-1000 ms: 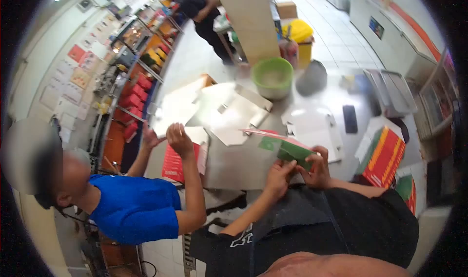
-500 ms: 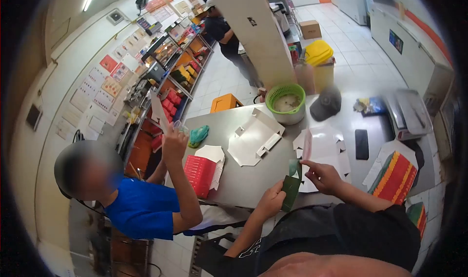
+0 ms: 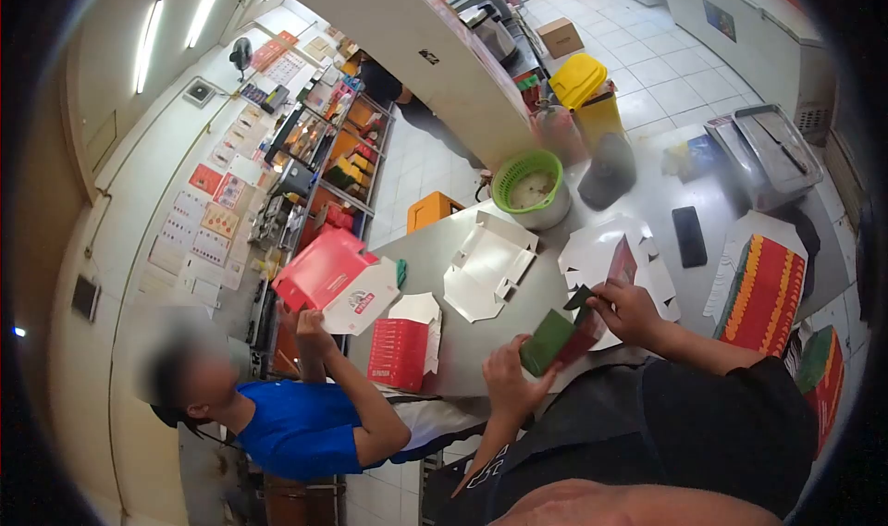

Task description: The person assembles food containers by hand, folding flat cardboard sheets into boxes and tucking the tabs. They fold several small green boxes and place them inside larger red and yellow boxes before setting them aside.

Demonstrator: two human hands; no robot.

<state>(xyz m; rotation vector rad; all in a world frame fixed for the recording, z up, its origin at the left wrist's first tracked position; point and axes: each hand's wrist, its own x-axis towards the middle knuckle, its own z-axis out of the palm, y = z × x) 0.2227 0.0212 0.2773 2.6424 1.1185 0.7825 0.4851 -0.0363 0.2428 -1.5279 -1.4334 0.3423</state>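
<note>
- The left hand [image 3: 507, 378] is curled around the lower green end of a folded carton [image 3: 553, 339], thumb over its face. Half a second ago it only steadied that end from below.
- The right hand [image 3: 631, 311] has closed on the carton's upper part, fingers bunched in a pinch. Before, it was a looser hand with one finger laid on a tall pale flap. Which flap it pinches now is hard to tell, as the knuckles cover it.
- The carton is held in the air just above the near edge of the table [image 3: 536, 290], over the person's lap. It looks more bent and compact than before, so the folding seems further along.
- To the left, a co-worker in a blue shirt [image 3: 296, 424] now lifts a red box [image 3: 324, 272] with a white flap hanging open, where a flat white piece was held up earlier.
- A finished red box [image 3: 400, 352] stands on the steel table, near that co-worker.
- Farther on lie flat white blanks [image 3: 488, 267], a phone [image 3: 689, 236] and a stack of striped cartons [image 3: 763, 290] at the right.
- At the far edge sit a green colander [image 3: 529, 185] and a dark cap [image 3: 606, 170].
- Beyond are a yellow bin [image 3: 581, 86], a white tiled floor, stocked shelves [image 3: 314, 156] and a wall of posters [image 3: 213, 221].
</note>
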